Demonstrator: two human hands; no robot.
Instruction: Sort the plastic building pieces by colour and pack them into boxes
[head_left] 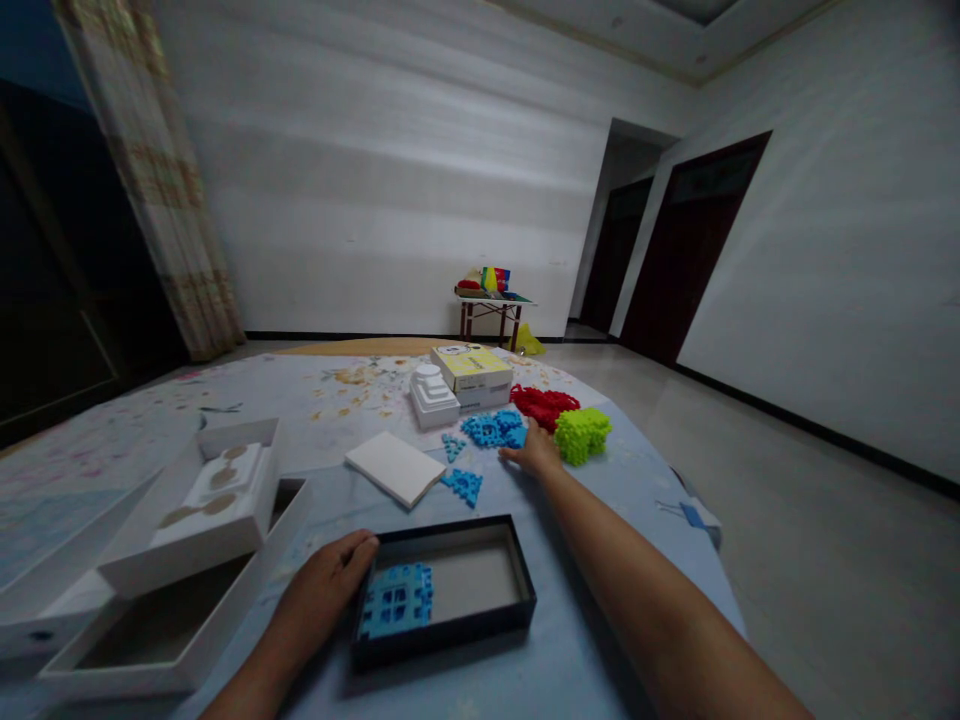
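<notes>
At the left end of the black open box (450,632), my left hand (330,575) grips the rim, with its fingers curled against the wall. Inside that box, blue interlocking plastic tiles (396,600) lie flat at the left. My right hand (536,452) is stretched forward to a cluster of blue plastic pieces (491,428). Its thumb points left, apart from the fingers, which touch or hover at the cluster's right edge; exact contact is unclear. Two loose blue triangular pieces, a larger one (463,486) and a smaller one (453,446), lie nearer the box.
Red pieces (544,404) and lime-green pieces (582,435) are piled right of my right hand. A white flat lid (395,468), a white stepped insert (433,398) and a yellow-topped box (471,368) stand ahead. White open boxes (187,560) with inserts fill the left side.
</notes>
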